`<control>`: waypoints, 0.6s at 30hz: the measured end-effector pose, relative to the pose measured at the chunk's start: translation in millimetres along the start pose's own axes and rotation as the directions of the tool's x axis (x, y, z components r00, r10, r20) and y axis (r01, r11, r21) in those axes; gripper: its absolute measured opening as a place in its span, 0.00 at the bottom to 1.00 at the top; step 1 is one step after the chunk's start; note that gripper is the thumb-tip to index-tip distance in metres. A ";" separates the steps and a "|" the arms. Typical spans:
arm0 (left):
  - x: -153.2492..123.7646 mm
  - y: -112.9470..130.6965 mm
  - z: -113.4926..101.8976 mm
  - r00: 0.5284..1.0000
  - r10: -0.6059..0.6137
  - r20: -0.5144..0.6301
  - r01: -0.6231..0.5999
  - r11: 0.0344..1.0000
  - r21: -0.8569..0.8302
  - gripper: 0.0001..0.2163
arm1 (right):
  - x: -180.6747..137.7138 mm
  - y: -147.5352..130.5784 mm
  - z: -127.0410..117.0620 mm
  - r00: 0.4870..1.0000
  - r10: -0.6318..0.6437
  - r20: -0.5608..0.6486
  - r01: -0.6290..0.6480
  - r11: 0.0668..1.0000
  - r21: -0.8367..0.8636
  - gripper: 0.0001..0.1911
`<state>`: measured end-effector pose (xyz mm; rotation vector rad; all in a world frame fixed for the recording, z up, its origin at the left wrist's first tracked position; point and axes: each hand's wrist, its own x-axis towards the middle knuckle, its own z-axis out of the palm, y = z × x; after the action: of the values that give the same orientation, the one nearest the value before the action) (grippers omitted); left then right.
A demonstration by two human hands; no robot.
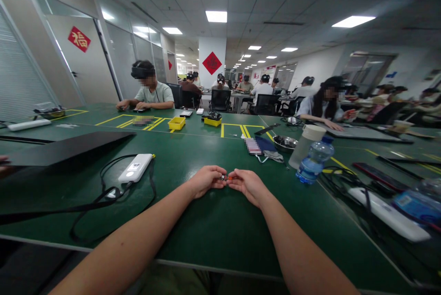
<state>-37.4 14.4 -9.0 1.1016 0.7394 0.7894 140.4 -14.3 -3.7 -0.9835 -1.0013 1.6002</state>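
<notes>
Over the green table (220, 230), both my hands meet near the middle, fingertips almost touching. My left hand (207, 180) pinches a tiny piece, silvery or whitish and dark (223, 178), between thumb and fingers. A small orange piece (230, 178) shows at the fingertips of my right hand (248, 185), which is closed on it. Both pieces are too small to name and are partly hidden by the fingers. Whether the two are joined cannot be made out.
To the left lies a white power bank (137, 168) with black cables. On the right stand a water bottle (315, 161), a pale tumbler (305, 148) and a metal bowl (285, 143). Yellow trays (177, 123) sit farther back. People work around the table; a dark panel (69, 150) lies left.
</notes>
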 end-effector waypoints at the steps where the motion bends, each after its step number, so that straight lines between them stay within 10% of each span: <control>1: -0.1 0.2 0.1 1.000 -0.001 0.002 0.001 1.000 0.001 0.11 | 0.1 0.1 0.0 1.000 0.002 0.000 -0.002 1.000 0.000 0.11; 18: -2.3 -1.2 2.7 0.999 0.035 0.030 -0.036 0.998 0.053 0.11 | -1.1 4.0 -1.9 0.997 -0.076 -0.014 0.073 0.987 -0.146 0.07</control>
<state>-36.2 10.9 -9.1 1.1745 0.7219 0.7863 141.2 -15.8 -8.0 -1.0458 -1.1406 1.4693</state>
